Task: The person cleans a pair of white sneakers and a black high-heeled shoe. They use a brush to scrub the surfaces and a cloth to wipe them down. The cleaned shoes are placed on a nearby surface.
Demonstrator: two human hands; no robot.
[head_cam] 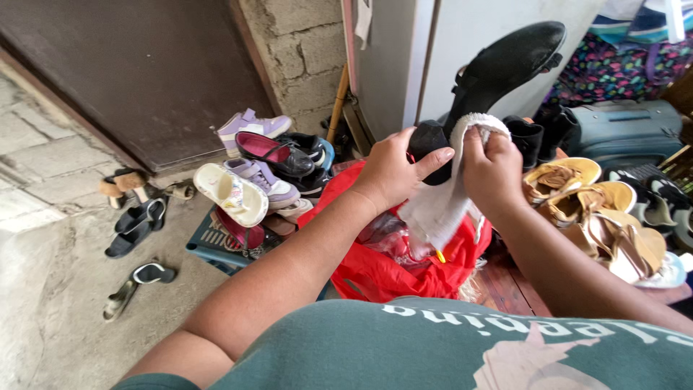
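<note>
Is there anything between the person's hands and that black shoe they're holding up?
Partly. The left hand grips the black shoe bare at its heel end. The right hand presses a white cloth against it, so the cloth lies between that hand and the shoe.

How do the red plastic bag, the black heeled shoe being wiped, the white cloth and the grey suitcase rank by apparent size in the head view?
1. Red plastic bag
2. Black heeled shoe
3. Grey suitcase and white cloth: they look alike; the suitcase lies farther off and partly hidden, so its rank is unsure.
</note>
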